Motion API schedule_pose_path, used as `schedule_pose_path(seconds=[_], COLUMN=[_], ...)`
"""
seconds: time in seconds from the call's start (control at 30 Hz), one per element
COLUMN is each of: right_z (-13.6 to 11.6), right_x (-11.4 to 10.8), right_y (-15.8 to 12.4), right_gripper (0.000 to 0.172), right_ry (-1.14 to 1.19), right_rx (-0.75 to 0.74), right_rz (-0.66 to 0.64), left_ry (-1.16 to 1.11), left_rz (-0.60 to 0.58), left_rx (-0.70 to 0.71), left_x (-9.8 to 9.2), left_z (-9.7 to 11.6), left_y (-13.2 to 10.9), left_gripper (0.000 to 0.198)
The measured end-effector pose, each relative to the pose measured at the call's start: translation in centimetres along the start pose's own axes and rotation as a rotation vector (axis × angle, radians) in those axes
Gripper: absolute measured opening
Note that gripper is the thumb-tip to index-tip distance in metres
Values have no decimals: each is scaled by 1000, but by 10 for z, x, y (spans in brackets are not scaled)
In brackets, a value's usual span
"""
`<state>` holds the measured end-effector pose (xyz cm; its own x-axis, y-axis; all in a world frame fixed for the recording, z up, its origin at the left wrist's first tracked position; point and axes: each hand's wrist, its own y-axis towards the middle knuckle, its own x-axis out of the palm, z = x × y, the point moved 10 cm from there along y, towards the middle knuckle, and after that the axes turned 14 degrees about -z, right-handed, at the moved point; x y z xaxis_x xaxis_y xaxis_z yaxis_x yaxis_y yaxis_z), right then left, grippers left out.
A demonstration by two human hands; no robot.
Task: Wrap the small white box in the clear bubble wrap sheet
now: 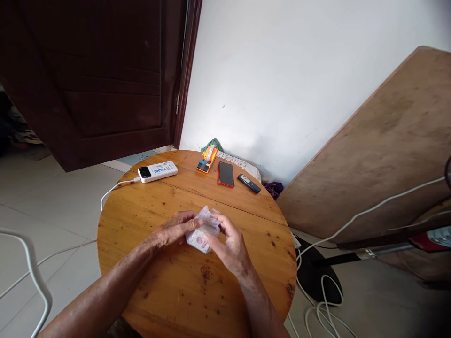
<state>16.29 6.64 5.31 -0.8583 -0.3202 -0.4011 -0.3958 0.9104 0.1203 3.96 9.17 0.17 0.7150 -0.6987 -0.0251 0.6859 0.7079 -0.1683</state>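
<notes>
Between my two hands, above the near middle of the round wooden table (169,291), is a small whitish packet (202,234) in crinkled clear wrapping, with a pink mark on its front. My left hand (178,227) grips the left side, its fingers lying across the wrapping. On the right, my right hand (229,241) has its thumb on the front and its fingers behind the top edge. The wrapping stands up in a loose peak at the top. What the packet contains cannot be made out.
Along the table's far side are a white power bank (160,171) with a cable, an orange tape dispenser (207,159), a red-edged phone (226,174) and a dark handset (249,183). A brown board (380,141) leans at right; loose white cable (327,305) lies on the floor.
</notes>
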Motion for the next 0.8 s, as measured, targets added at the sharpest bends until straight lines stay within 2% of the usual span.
schedule_pose_path(seconds=[0.17, 0.27, 0.33, 0.47, 0.7, 0.8], right_z=[27, 30, 32, 39, 50, 53], right_x=[-3, 1, 4, 5, 7, 6], right_y=[5, 7, 7, 7, 9, 9], right_gripper=[41, 43, 43, 46, 42, 41], right_ry=[350, 407, 415, 378, 327, 284], right_rx=[122, 145, 164, 206, 211, 212], right_rz=[-7, -27, -38, -29, -32, -36], left_ry=[-23, -217, -305, -317, -231, -213], left_rz=[-25, -67, -56, 57, 93, 87], left_rx=[63, 119, 132, 135, 142, 136], left_x=[2, 10, 12, 3, 2, 2], left_z=[7, 6, 2, -6, -6, -7], left_y=[-2, 3, 6, 8, 8, 8], left_gripper=[49, 61, 69, 78, 57, 63])
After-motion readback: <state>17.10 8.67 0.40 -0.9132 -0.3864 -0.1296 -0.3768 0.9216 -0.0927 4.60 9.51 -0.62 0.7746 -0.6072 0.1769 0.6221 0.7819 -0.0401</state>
